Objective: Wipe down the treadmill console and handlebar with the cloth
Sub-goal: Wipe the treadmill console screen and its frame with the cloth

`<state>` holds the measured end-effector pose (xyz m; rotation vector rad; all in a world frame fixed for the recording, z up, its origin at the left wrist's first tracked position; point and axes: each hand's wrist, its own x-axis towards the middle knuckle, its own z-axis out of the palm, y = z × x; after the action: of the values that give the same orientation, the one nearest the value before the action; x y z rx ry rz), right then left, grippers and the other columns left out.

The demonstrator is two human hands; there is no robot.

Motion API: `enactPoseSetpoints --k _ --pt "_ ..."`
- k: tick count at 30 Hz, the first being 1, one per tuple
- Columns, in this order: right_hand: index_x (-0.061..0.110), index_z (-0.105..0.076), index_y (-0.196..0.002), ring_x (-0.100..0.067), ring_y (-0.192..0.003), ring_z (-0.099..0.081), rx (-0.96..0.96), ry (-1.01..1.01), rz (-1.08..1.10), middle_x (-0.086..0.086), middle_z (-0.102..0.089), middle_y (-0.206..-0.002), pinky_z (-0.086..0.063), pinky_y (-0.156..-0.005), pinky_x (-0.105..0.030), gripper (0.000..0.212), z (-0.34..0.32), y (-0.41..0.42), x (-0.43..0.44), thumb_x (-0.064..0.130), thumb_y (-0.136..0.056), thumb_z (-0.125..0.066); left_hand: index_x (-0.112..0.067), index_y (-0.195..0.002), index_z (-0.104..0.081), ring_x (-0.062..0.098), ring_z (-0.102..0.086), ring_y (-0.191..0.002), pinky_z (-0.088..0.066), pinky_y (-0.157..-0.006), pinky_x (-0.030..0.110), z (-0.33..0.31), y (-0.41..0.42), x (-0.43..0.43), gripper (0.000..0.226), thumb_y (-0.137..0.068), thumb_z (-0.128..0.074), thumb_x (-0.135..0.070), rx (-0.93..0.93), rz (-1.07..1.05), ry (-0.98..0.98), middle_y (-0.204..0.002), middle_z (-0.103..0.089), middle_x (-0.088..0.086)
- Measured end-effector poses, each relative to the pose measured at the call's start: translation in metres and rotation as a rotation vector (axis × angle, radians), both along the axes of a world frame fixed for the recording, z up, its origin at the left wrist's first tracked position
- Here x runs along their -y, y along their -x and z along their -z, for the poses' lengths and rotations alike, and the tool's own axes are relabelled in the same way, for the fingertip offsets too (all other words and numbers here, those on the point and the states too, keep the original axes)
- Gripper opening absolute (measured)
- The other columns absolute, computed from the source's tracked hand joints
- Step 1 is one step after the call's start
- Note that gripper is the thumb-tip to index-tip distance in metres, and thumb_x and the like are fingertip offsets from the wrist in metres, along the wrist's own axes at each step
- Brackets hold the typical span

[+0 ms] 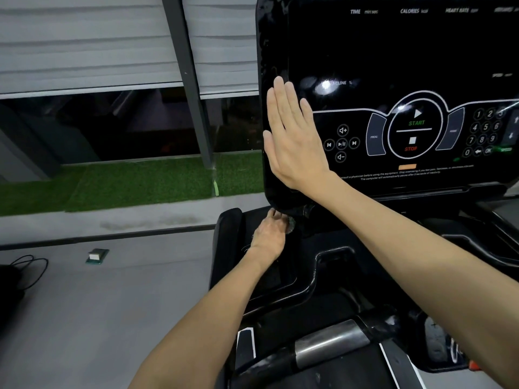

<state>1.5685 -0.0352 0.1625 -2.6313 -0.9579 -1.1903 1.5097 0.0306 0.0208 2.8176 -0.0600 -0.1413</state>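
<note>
The black treadmill console (407,66) fills the upper right, with START and STOP buttons and a number pad. My right hand (292,136) lies flat with straight fingers against the console's left edge. Below the console's lower left corner, my left hand (269,234) grips a small dark cloth (290,224), mostly hidden by the fingers and pressed under the console's bottom edge. The handlebar (331,343), black with a silver sensor section, crosses the bottom of the view.
A grey floor spreads to the left with a small green and white block (97,256) and a black cable (31,270). Beyond are a glass window, a dark pillar (193,88), blinds and a strip of green turf (126,183).
</note>
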Motion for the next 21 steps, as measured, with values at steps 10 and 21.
enactPoseSetpoints --k 10,21 --pt "-0.004 -0.014 -0.151 -0.033 -0.148 -0.01 -0.014 -0.025 0.004 -0.022 -0.012 -0.159 -0.011 -0.121 -0.043 0.059 0.001 0.002 -0.003 0.024 -0.1 -0.025 -0.003 -0.153 -0.008 0.029 -0.012 -0.149 -0.013 -0.118 0.031 0.025 0.035 -0.061 0.056 -0.103 -0.032 -0.006 -0.036 -0.057 -0.252 -0.161 -0.014 0.017" --pt "-0.004 -0.014 -0.151 -0.033 -0.148 -0.01 -0.01 -0.032 0.004 -0.022 -0.013 -0.159 -0.011 -0.121 -0.044 0.058 0.002 0.001 -0.003 0.023 -0.1 -0.027 -0.003 -0.151 -0.018 0.026 -0.027 -0.143 -0.027 -0.111 0.031 0.012 0.006 -0.02 0.054 -0.099 -0.035 0.001 0.001 -0.086 -0.082 -0.156 -0.024 0.013"
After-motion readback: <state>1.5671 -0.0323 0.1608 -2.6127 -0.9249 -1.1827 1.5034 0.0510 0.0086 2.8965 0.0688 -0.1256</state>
